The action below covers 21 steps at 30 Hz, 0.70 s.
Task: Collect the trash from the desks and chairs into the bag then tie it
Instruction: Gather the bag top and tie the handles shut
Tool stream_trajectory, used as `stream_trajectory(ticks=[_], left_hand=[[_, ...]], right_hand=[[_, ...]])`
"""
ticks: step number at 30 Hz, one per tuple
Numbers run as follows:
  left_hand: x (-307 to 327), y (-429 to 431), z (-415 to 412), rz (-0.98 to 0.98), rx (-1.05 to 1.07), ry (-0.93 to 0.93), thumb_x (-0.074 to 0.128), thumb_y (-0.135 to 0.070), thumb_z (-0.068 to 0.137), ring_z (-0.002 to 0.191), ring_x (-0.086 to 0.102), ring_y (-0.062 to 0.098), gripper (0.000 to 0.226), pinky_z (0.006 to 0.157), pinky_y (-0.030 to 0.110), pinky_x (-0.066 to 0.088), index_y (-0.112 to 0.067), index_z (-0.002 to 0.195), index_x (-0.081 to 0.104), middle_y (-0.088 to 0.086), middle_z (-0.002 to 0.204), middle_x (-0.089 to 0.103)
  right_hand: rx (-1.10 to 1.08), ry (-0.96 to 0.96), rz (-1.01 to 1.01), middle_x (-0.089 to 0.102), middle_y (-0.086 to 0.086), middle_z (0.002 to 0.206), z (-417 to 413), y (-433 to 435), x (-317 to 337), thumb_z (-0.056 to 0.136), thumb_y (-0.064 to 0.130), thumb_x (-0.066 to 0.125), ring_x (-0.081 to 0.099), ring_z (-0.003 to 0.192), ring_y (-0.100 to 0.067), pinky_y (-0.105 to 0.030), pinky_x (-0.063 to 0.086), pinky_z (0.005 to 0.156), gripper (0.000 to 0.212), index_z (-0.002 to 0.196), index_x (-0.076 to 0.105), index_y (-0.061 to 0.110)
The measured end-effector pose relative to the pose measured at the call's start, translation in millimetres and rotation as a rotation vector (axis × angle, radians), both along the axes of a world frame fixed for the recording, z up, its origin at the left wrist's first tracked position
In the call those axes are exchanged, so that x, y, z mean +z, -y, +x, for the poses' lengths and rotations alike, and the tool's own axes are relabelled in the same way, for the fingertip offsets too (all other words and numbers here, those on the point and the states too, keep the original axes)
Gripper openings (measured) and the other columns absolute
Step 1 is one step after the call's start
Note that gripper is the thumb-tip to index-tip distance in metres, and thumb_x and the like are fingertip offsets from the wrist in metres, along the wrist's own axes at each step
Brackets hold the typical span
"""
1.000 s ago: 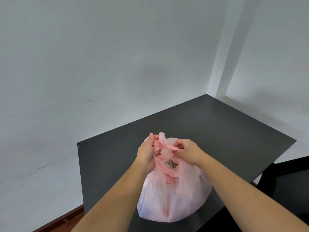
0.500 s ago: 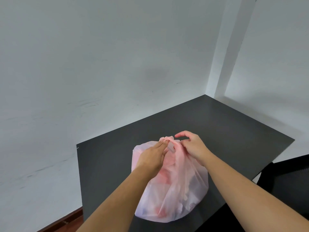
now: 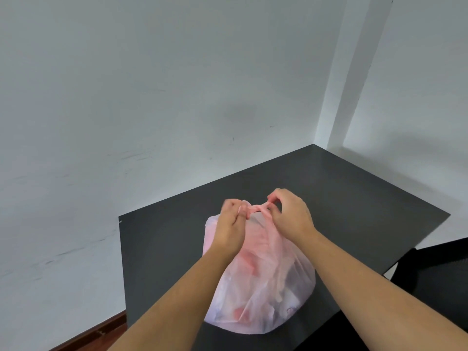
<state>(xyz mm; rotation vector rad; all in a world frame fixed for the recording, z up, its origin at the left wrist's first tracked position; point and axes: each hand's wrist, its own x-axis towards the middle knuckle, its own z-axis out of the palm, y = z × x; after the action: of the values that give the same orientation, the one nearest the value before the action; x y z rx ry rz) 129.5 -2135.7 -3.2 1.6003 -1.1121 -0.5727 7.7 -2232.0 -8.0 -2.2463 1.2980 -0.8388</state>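
A full, translucent pink plastic bag (image 3: 263, 287) sits on the black desk (image 3: 354, 203), with pale and red items showing dimly through it. Its twisted handles (image 3: 257, 208) meet at the top. My left hand (image 3: 231, 224) pinches the left end of the handles. My right hand (image 3: 291, 215) pinches the right end. Both hands hover just above the bag's top, a short span apart, with the pink strip stretched between them.
White walls meet in a corner behind the desk. A black chair (image 3: 440, 279) stands at the right edge. Wooden floor and skirting (image 3: 101, 333) show at the lower left, beyond the desk's left edge.
The handles were loose loops between my hands a second ago. They are now drawn into a tight strip, and my hands have moved slightly apart.
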Motion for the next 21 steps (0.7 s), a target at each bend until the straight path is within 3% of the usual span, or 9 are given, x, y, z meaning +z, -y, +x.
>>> stream_trajectory(ticks=[2,5,7,9,13,15,18,21], left_hand=[[2,1,1,0.023,0.075,-0.119,0.036,-0.010,0.100,0.090,0.049,0.011,0.030,0.082,0.013,0.038,-0.018,0.073,0.049,0.002,0.101,0.047],[-14,4,26,0.367,0.138,0.130,0.039,-0.016,0.093,0.098,0.049,0.021,0.028,0.093,0.035,0.036,-0.019,0.068,0.049,0.002,0.098,0.053],[-29,-1,47,0.633,0.154,0.161,0.042,-0.019,0.081,0.087,0.049,0.029,0.021,0.084,0.037,0.035,-0.018,0.060,0.044,0.007,0.083,0.053],[-38,-10,57,0.752,0.103,0.055,0.041,-0.022,0.071,0.070,0.037,0.026,0.016,0.071,0.034,0.029,-0.015,0.056,0.037,0.006,0.070,0.042],[-42,-19,63,0.700,0.081,-0.111,0.037,-0.007,0.086,0.060,0.023,0.017,0.033,0.057,0.028,0.020,-0.015,0.055,0.029,0.002,0.061,0.031],[-36,-18,67,0.636,0.101,-0.139,0.037,-0.006,0.087,0.056,0.029,0.017,0.033,0.053,0.027,0.023,-0.013,0.055,0.040,0.004,0.060,0.040],[-13,-11,71,0.430,0.106,-0.097,0.047,-0.013,0.092,0.055,0.047,0.012,0.034,0.059,0.025,0.039,-0.009,0.067,0.069,0.002,0.061,0.058],[30,1,64,0.232,0.085,0.018,0.063,-0.014,0.086,0.057,0.057,0.006,0.016,0.063,0.020,0.047,-0.013,0.078,0.076,-0.001,0.062,0.068]], right_hand=[[-0.048,-0.070,-0.112,0.063,0.006,0.098,-1,2,4,0.087,0.017,0.054,0.054,0.094,-0.016,-0.034,0.043,0.082,0.007,0.087,0.061,0.017],[-0.197,-0.334,-0.064,0.061,0.005,0.099,-19,16,-7,0.086,0.020,0.053,0.052,0.097,-0.018,-0.036,0.040,0.086,0.007,0.088,0.059,0.020],[-0.292,-0.538,0.113,0.063,0.000,0.102,-37,22,-21,0.087,0.019,0.049,0.053,0.100,-0.022,-0.039,0.040,0.088,0.013,0.093,0.061,0.020],[-0.336,-0.580,0.275,0.065,-0.002,0.103,-47,23,-33,0.086,0.017,0.046,0.054,0.102,-0.023,-0.038,0.039,0.090,0.019,0.096,0.061,0.019],[-0.344,-0.536,0.357,0.065,-0.001,0.098,-41,21,-35,0.086,0.015,0.045,0.056,0.090,-0.023,-0.036,0.039,0.089,0.018,0.094,0.060,0.019],[-0.332,-0.467,0.358,0.065,-0.002,0.096,-41,24,-26,0.087,0.015,0.046,0.058,0.086,-0.023,-0.036,0.045,0.085,0.016,0.092,0.061,0.018],[-0.192,-0.176,0.356,0.065,-0.002,0.088,-43,30,2,0.088,0.014,0.055,0.060,0.082,-0.022,-0.029,0.048,0.067,0.010,0.081,0.063,0.016],[0.028,0.056,0.346,0.066,0.007,0.085,-33,20,43,0.087,0.015,0.064,0.060,0.080,-0.011,-0.020,0.043,0.064,0.010,0.077,0.064,0.018]])
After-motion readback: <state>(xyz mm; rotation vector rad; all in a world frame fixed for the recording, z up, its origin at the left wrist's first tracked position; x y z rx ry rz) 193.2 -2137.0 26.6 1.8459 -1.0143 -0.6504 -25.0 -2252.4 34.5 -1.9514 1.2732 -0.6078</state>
